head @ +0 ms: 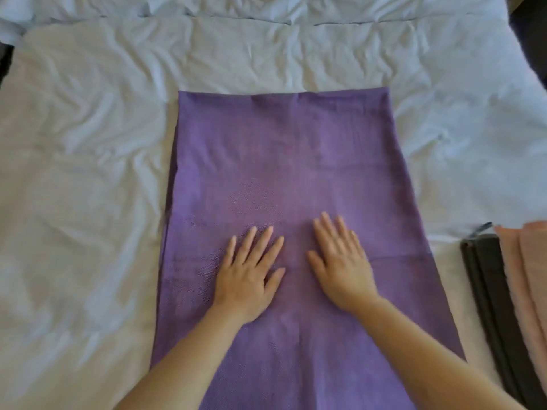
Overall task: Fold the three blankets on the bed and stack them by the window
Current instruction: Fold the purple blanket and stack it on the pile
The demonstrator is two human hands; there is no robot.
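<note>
A purple blanket (284, 161) lies folded into a long strip down the middle of the bed, its far edge straight and its near end running out of view below. My left hand (250, 273) and my right hand (340, 261) press flat on it side by side, fingers straight and spread, palms down. At the right edge of the view a folded pink blanket (527, 279) lies on top of a folded dark blanket (485, 288).
The bed is covered by a rumpled white duvet (83, 173) on both sides of the purple blanket. White pillows (236, 7) run along the far edge. Dark furniture (529, 28) shows at the top right corner.
</note>
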